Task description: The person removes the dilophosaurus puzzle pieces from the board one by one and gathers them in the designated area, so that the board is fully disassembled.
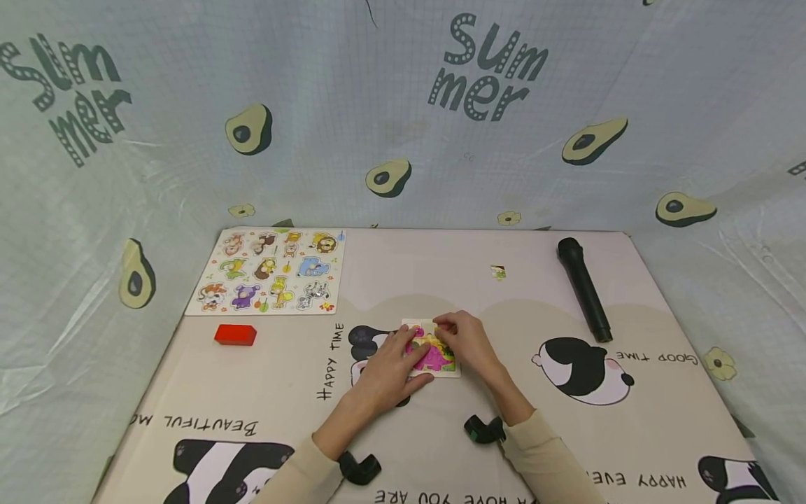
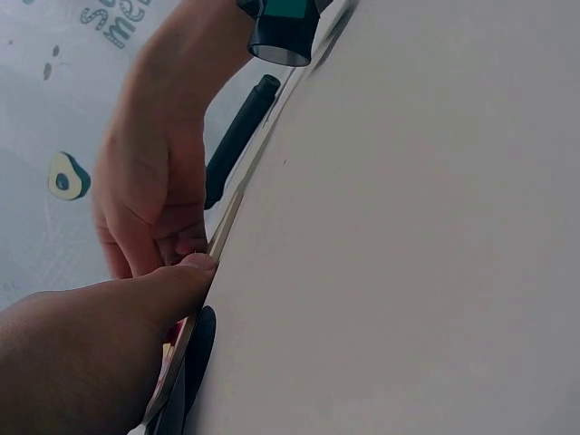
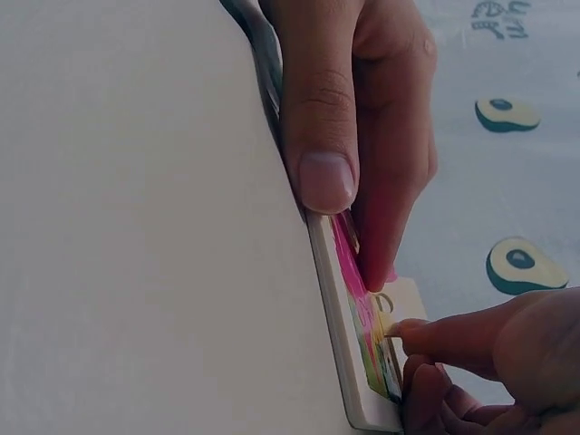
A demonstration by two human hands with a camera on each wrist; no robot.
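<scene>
A small puzzle board [image 1: 448, 372] with a pink dinosaur picture [image 1: 434, 358] lies on the table in front of me. My left hand [image 1: 393, 364] holds it from the left: the thumb lies along the near edge and the fingers reach over the picture, hiding part of it. At the far right corner, my right hand [image 1: 469, 343] pinches a small puzzle piece, mostly hidden by the fingertips. In the right wrist view those fingertips [image 3: 408, 335] sit right at the board's surface. A loose puzzle piece [image 1: 498, 271] lies farther back on the table.
A white board with animal pictures [image 1: 271, 271] lies at the back left, with a red block [image 1: 236, 334] in front of it. A black microphone-shaped object [image 1: 585, 290] lies at the right. The table cover [image 1: 283, 378] has printed pandas; a curtain [image 1: 315, 105] hangs behind.
</scene>
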